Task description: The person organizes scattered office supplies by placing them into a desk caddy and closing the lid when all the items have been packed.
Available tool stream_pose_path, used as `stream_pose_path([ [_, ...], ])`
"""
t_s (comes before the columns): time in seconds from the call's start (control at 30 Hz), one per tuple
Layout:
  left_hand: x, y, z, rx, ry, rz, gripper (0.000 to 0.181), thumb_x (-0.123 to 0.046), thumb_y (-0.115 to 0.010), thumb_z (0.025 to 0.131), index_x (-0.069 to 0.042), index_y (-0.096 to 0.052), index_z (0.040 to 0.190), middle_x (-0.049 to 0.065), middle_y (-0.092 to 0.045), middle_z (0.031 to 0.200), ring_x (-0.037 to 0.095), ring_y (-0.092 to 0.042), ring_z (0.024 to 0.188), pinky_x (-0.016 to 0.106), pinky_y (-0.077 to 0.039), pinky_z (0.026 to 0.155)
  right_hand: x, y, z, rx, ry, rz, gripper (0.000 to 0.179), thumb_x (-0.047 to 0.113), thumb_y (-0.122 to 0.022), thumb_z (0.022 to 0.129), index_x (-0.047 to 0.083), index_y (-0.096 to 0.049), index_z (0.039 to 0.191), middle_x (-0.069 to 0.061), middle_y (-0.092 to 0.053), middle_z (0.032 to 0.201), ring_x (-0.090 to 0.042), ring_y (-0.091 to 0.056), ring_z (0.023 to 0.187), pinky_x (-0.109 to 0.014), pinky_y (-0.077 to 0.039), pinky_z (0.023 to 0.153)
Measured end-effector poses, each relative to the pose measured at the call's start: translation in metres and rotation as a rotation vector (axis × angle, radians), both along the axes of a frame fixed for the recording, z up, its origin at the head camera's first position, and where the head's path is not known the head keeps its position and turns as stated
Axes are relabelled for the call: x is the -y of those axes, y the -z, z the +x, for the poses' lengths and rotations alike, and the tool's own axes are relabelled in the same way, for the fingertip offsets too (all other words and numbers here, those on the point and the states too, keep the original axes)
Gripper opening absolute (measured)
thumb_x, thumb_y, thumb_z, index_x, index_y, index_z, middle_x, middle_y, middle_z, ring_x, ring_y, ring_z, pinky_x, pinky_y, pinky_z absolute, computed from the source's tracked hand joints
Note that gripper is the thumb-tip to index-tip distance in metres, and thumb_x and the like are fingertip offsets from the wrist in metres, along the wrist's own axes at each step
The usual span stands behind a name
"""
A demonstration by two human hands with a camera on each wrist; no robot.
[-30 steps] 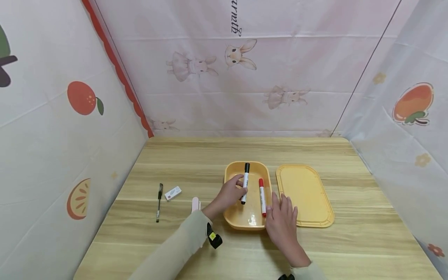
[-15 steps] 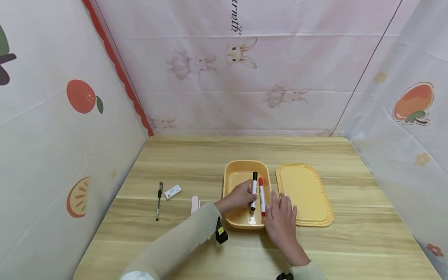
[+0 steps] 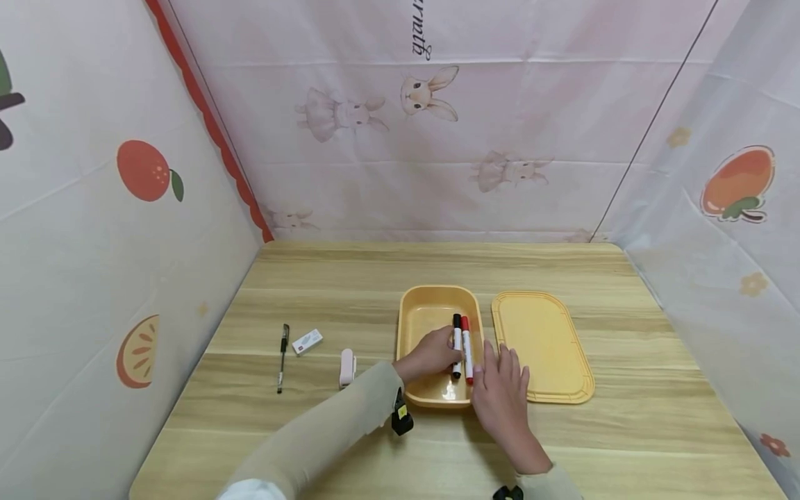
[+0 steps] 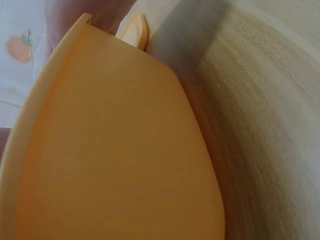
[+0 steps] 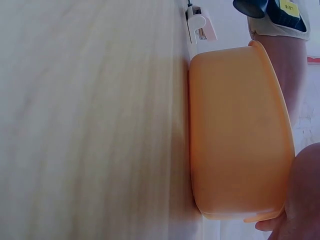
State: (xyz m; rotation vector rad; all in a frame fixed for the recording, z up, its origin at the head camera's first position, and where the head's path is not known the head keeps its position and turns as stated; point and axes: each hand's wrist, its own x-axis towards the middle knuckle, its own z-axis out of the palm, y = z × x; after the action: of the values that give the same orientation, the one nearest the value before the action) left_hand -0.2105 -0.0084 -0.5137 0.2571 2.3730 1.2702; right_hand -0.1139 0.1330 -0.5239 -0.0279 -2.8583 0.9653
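Observation:
A yellow-orange plastic box [image 3: 431, 312] stands uncovered on the table. Inside it, along the right wall, lies a red-capped whiteboard marker [image 3: 468, 354]. My left hand [image 3: 430, 353] reaches into the box and pinches a black-capped whiteboard marker [image 3: 457, 340], which is close beside the red one and almost parallel to it. At the box's front right corner, my right hand [image 3: 502, 396] touches the rim with its fingers extended. Both wrist views are mostly filled by the box's outer wall [image 4: 125, 140], and the right one shows part of the right hand [image 5: 304, 195] at the rim.
To the right lies a flat yellow lid [image 3: 544, 347], close to the right fingers. Left of the box are a pink stapler [image 3: 346, 368], a small white boxed eraser [image 3: 307, 342] and a black gel pen [image 3: 282, 357]. Printed cloth walls [image 3: 375, 187] surround the wooden table.
My left hand has carried the black marker rightward and toward me inside the box, up beside the red marker. More of the stapler shows. The right hand has stayed at the rim.

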Motion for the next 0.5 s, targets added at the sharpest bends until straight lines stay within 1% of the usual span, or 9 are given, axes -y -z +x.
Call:
stream_pose_path([
  [0.1, -0.0009, 0.0000, -0.0005, -0.021, 0.007, -0.009, 0.027, -0.010, -0.070, 0.095, -0.005, -0.058, 0.119, 0.005, -0.062, 0.077, 0.014, -0.060, 0.060, 0.024, -0.049, 0.052, -0.0001, -0.0007, 0.0001, 0.004, -0.002, 0.004, 0.056, 0.024, -0.042, 0.109, 0.004, -0.029, 0.160, -0.031, -0.022, 0.161, -0.050, -0.011, 0.151, -0.071, 0.000, 0.117],
  [0.2, -0.0013, -0.0008, -0.0003, -0.027, 0.008, -0.014, 0.023, -0.011, -0.071, 0.095, -0.006, -0.058, 0.113, 0.005, -0.061, 0.079, 0.014, -0.060, 0.060, 0.024, -0.049, 0.051, -0.0002, -0.0008, -0.0003, 0.009, -0.002, 0.005, 0.056, 0.024, -0.041, 0.109, 0.004, -0.029, 0.160, -0.031, -0.022, 0.161, -0.050, -0.010, 0.151, -0.071, 0.001, 0.117],
  [0.4, -0.0001, 0.0005, 0.0005, -0.014, 0.002, -0.004, 0.024, -0.011, -0.072, 0.095, -0.007, -0.059, 0.114, 0.005, -0.061, 0.084, 0.014, -0.061, 0.061, 0.024, -0.049, 0.052, 0.0002, 0.0001, -0.0002, 0.017, 0.004, 0.004, 0.055, 0.024, -0.041, 0.110, 0.005, -0.029, 0.160, -0.030, -0.022, 0.162, -0.049, -0.010, 0.152, -0.070, 0.002, 0.118],
  [0.47, 0.0012, 0.0012, 0.0011, -0.014, 0.003, 0.001, 0.026, -0.011, -0.072, 0.095, -0.007, -0.058, 0.117, 0.005, -0.060, 0.085, 0.014, -0.061, 0.062, 0.023, -0.049, 0.053, 0.0002, 0.0003, 0.0002, 0.019, 0.004, 0.003, 0.055, 0.024, -0.041, 0.109, 0.004, -0.029, 0.160, -0.031, -0.022, 0.161, -0.049, -0.010, 0.152, -0.070, 0.002, 0.117],
  [0.5, 0.0020, 0.0016, 0.0014, -0.016, 0.002, 0.003, 0.030, -0.011, -0.073, 0.094, -0.006, -0.058, 0.120, 0.005, -0.060, 0.086, 0.014, -0.061, 0.062, 0.023, -0.050, 0.053, 0.0001, 0.0004, 0.0005, 0.020, 0.004, 0.002, 0.055, 0.024, -0.041, 0.109, 0.004, -0.029, 0.160, -0.031, -0.022, 0.161, -0.050, -0.010, 0.152, -0.071, 0.001, 0.117],
])
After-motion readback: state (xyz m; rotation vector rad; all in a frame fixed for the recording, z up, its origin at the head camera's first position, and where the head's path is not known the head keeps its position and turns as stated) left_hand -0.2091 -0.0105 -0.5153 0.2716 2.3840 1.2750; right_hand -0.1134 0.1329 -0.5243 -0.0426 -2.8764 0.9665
